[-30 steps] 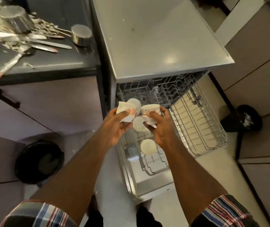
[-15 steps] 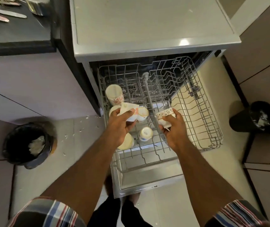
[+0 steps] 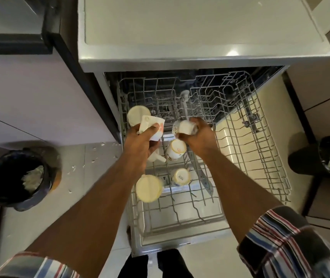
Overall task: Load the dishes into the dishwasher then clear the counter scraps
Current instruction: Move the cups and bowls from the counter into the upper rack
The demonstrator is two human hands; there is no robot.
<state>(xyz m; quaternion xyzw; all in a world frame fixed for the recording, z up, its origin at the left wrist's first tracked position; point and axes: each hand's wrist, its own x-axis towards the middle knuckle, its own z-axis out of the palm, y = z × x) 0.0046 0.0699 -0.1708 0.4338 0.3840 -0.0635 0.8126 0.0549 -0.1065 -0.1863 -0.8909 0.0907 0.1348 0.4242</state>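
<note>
A: What are the hands doing?

B: Both reach over the pulled-out wire rack (image 3: 250,157) of the open dishwasher (image 3: 200,57). The left hand (image 3: 140,145) grips a white cup with an orange pattern (image 3: 152,126), thumb across its side, near the rack's left edge. The right hand (image 3: 199,135) curls its fingers around a patterned cup (image 3: 184,127) turned mouth-down.

A: Anything loaded already?

B: 4 cups sit upside down along the rack's left side, one (image 3: 177,149) just below the hands. A dark bin (image 3: 17,177) stands on the floor, left.
</note>
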